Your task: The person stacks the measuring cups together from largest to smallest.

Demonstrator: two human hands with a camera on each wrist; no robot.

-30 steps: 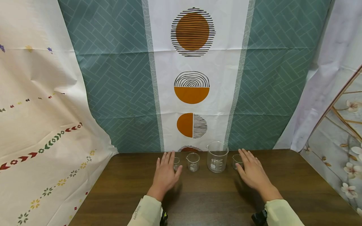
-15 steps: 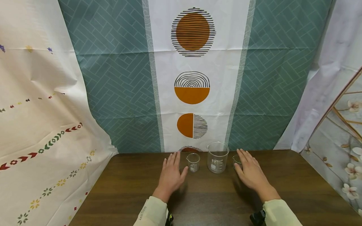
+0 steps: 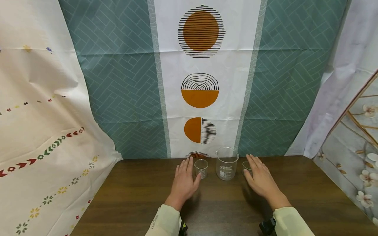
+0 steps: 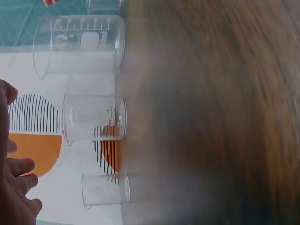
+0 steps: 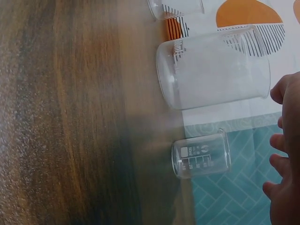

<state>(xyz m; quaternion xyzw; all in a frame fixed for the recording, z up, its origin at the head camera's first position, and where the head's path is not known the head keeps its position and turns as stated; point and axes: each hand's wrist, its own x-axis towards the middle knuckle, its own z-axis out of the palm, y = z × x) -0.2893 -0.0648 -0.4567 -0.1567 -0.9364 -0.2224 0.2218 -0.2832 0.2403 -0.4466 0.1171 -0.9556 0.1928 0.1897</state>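
Glass beakers stand upright in a row along the back of the brown table (image 3: 218,206). My left hand (image 3: 184,182), fingers straight, is held palm down before the row. It hides the leftmost small beaker (image 4: 106,190) in the head view and slightly overlaps a medium beaker (image 3: 201,168). Right of that stands the large beaker (image 3: 226,168), with white markings. My right hand (image 3: 261,180), also flat with fingers extended, partly covers another small beaker (image 5: 201,157) at the right end. Both wrist views show gaps between fingers and glass; neither hand holds anything.
A green cloth (image 3: 127,98) with a white printed panel (image 3: 174,75) hangs right behind the table's back edge. Cream fabric (image 3: 59,183) drapes on the left. A flowered cloth (image 3: 351,177) borders the right side.
My left hand has moved to the right, from beside the leftmost small beaker to in front of it and up to the medium one. The right hand has shifted slightly left. The beakers stay put.
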